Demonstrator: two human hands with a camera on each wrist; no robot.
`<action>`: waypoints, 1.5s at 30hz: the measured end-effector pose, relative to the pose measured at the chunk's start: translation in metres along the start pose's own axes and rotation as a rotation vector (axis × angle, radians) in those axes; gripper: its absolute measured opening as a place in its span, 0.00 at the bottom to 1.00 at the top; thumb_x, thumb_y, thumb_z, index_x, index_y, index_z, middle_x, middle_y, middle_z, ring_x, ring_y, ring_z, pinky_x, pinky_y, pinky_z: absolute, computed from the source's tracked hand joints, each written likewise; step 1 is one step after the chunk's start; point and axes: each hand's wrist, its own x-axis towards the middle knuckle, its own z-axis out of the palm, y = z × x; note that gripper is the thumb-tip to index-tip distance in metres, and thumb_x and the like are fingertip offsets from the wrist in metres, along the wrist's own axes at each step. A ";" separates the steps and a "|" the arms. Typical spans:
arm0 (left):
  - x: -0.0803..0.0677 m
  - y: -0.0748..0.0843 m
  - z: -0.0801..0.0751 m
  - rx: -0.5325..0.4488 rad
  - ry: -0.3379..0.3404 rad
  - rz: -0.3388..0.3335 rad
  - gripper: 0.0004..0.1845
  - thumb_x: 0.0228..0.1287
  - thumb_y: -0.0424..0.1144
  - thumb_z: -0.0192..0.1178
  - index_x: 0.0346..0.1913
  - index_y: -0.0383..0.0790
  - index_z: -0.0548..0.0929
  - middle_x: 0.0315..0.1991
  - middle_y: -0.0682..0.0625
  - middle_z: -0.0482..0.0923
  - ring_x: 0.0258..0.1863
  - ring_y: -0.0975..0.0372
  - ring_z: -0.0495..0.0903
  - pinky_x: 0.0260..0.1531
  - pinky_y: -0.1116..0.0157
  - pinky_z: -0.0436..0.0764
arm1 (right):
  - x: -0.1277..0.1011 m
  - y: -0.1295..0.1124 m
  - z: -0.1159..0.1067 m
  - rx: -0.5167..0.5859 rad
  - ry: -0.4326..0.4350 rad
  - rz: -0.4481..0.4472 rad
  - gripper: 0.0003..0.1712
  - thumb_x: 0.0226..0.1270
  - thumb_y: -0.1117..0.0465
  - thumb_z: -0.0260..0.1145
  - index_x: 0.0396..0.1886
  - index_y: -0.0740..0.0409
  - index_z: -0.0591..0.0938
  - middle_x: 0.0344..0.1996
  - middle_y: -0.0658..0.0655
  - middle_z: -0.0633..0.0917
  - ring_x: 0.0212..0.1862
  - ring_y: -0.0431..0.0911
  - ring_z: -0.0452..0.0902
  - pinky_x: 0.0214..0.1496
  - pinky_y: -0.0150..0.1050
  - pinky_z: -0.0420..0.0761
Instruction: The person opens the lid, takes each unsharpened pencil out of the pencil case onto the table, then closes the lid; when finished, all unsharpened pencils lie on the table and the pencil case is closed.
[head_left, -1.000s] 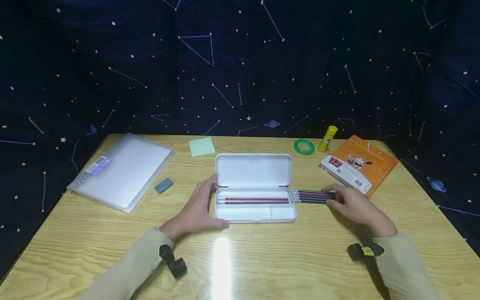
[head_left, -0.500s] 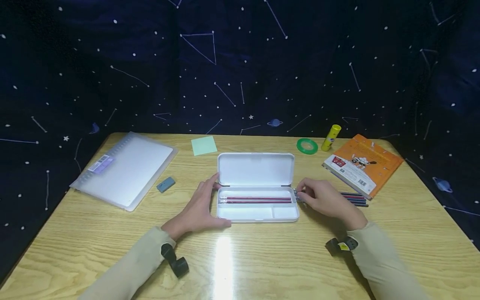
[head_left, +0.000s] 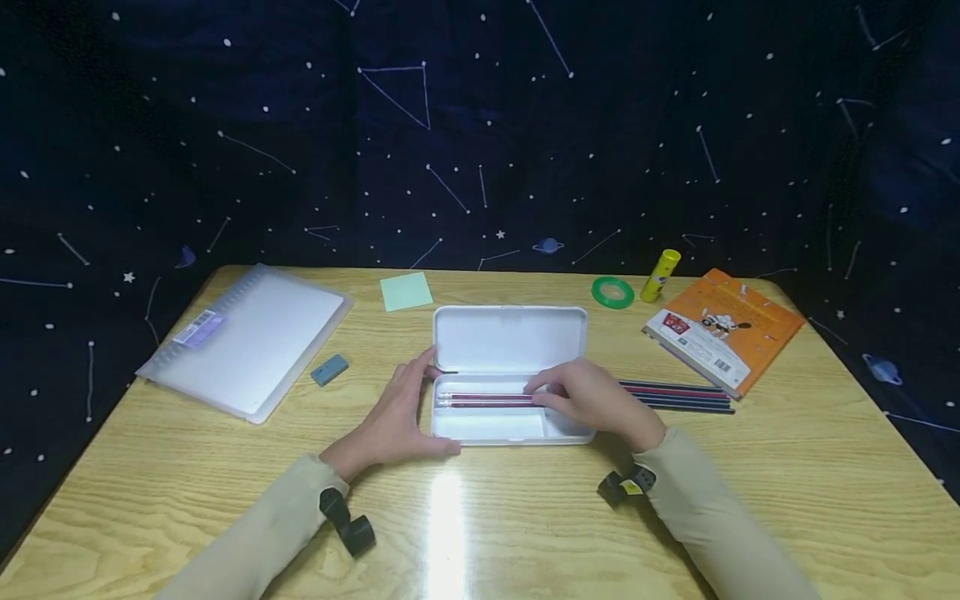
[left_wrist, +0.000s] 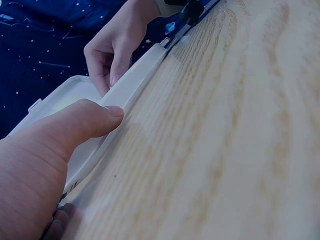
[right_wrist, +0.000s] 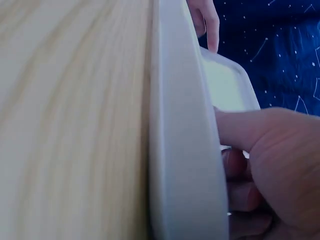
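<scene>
A white pencil case (head_left: 510, 429) lies open in the middle of the table, its lid (head_left: 510, 337) laid back. Red pencils (head_left: 483, 400) lie in its long compartment. My left hand (head_left: 408, 408) grips the case's left end, the thumb (left_wrist: 85, 122) pressed on the front wall (left_wrist: 130, 90). My right hand (head_left: 542, 395) reaches over the tray's right half, fingers curled down, pinching a pencil among those inside; the hand hides the pencil's right part. In the right wrist view the fingers (right_wrist: 240, 165) sit just behind the case wall (right_wrist: 185, 150). More pencils (head_left: 678, 396) lie on the table right of the case.
A clear plastic folder (head_left: 247, 346) lies at the left, with a grey-blue eraser (head_left: 328, 369) and a green sticky note (head_left: 406, 292) nearby. A green tape ring (head_left: 612, 292), a yellow glue stick (head_left: 660, 276) and an orange book (head_left: 723, 329) sit at the back right. Dark starry cloth hangs behind.
My right hand has moved left from the far ends of the loose pencils, past the case's right end, to over the tray. The left hand has stayed on the case.
</scene>
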 end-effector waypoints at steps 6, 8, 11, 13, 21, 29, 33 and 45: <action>0.000 0.000 -0.001 0.002 -0.005 -0.003 0.70 0.30 0.55 0.78 0.76 0.41 0.45 0.58 0.49 0.68 0.56 0.59 0.65 0.60 0.53 0.70 | 0.010 -0.011 0.003 -0.055 -0.013 -0.001 0.09 0.63 0.55 0.67 0.41 0.48 0.89 0.20 0.43 0.82 0.22 0.35 0.66 0.27 0.31 0.67; 0.000 0.001 -0.001 -0.001 -0.003 -0.004 0.70 0.29 0.55 0.78 0.76 0.40 0.46 0.58 0.49 0.68 0.56 0.59 0.65 0.60 0.53 0.70 | 0.013 -0.013 0.003 -0.055 -0.029 0.019 0.07 0.63 0.56 0.68 0.38 0.49 0.88 0.22 0.45 0.84 0.23 0.36 0.67 0.28 0.31 0.68; 0.000 0.002 -0.001 -0.012 -0.004 0.001 0.70 0.29 0.55 0.78 0.76 0.39 0.46 0.58 0.49 0.68 0.56 0.58 0.65 0.60 0.53 0.69 | 0.016 -0.015 0.004 -0.052 -0.048 0.055 0.04 0.62 0.56 0.68 0.34 0.50 0.86 0.21 0.46 0.83 0.23 0.37 0.68 0.27 0.32 0.68; 0.000 0.002 -0.001 -0.018 -0.007 0.001 0.70 0.30 0.55 0.78 0.76 0.39 0.46 0.58 0.48 0.68 0.56 0.58 0.65 0.60 0.53 0.69 | 0.018 -0.016 0.004 -0.045 -0.063 0.070 0.04 0.63 0.56 0.68 0.34 0.51 0.85 0.17 0.45 0.79 0.21 0.38 0.67 0.25 0.32 0.67; -0.001 0.001 0.000 -0.014 -0.010 -0.006 0.70 0.30 0.55 0.78 0.76 0.40 0.45 0.58 0.48 0.68 0.57 0.58 0.64 0.62 0.54 0.68 | 0.020 -0.019 0.004 -0.045 -0.099 0.067 0.06 0.63 0.59 0.67 0.37 0.53 0.87 0.20 0.47 0.80 0.23 0.39 0.68 0.27 0.32 0.68; -0.002 0.000 -0.002 -0.013 -0.014 -0.013 0.70 0.30 0.55 0.78 0.76 0.41 0.45 0.58 0.48 0.68 0.57 0.58 0.64 0.62 0.53 0.67 | 0.023 -0.022 0.008 -0.058 -0.119 0.043 0.03 0.64 0.60 0.65 0.33 0.54 0.81 0.15 0.46 0.71 0.20 0.39 0.62 0.23 0.32 0.63; -0.002 0.000 -0.002 -0.018 -0.011 -0.005 0.70 0.30 0.55 0.78 0.76 0.41 0.46 0.58 0.48 0.68 0.57 0.58 0.64 0.62 0.53 0.68 | 0.020 -0.027 0.008 -0.169 -0.064 -0.030 0.03 0.65 0.60 0.64 0.34 0.55 0.80 0.16 0.46 0.73 0.21 0.38 0.64 0.25 0.31 0.66; -0.001 -0.002 0.000 -0.007 -0.015 0.001 0.70 0.30 0.56 0.78 0.76 0.43 0.45 0.59 0.49 0.68 0.57 0.59 0.64 0.60 0.54 0.69 | -0.007 -0.015 -0.014 -0.188 -0.026 0.106 0.05 0.68 0.60 0.62 0.40 0.56 0.80 0.22 0.48 0.78 0.24 0.40 0.68 0.27 0.33 0.69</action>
